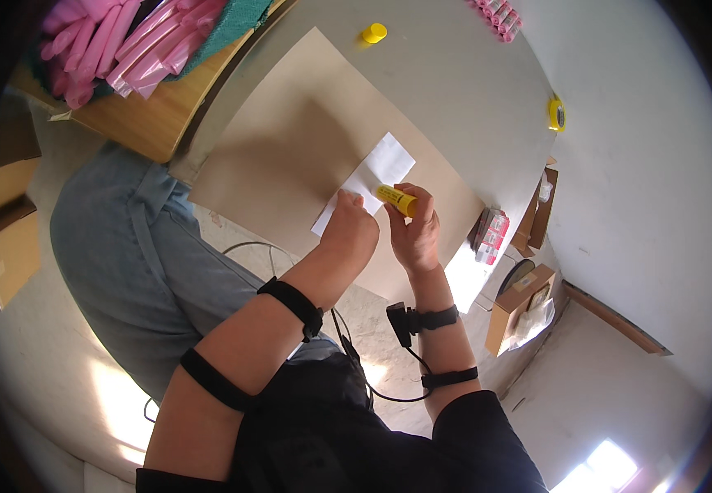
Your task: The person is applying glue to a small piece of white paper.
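Observation:
A strip of white paper [390, 158] lies aslant on a large sheet of brown cardboard [266, 107] on the table. My left hand [351, 227] is closed at the paper's near part, its curled fingers pressing and holding it; the fingertips are partly hidden. My right hand [416, 238] grips a yellow glue stick [395, 200] by its barrel. The stick is tilted, with its left end against or just over the paper; I cannot tell if it touches. A yellow cap [375, 33] sits apart, beyond the cardboard's far edge.
Pink rolled bags [97, 41] fill a green-lined container at the far left on a wooden surface [138, 123]. A red and white pack [492, 236] stands by the table's right edge, and yellow tape [556, 115] farther back. Cardboard boxes [518, 306] are on the floor.

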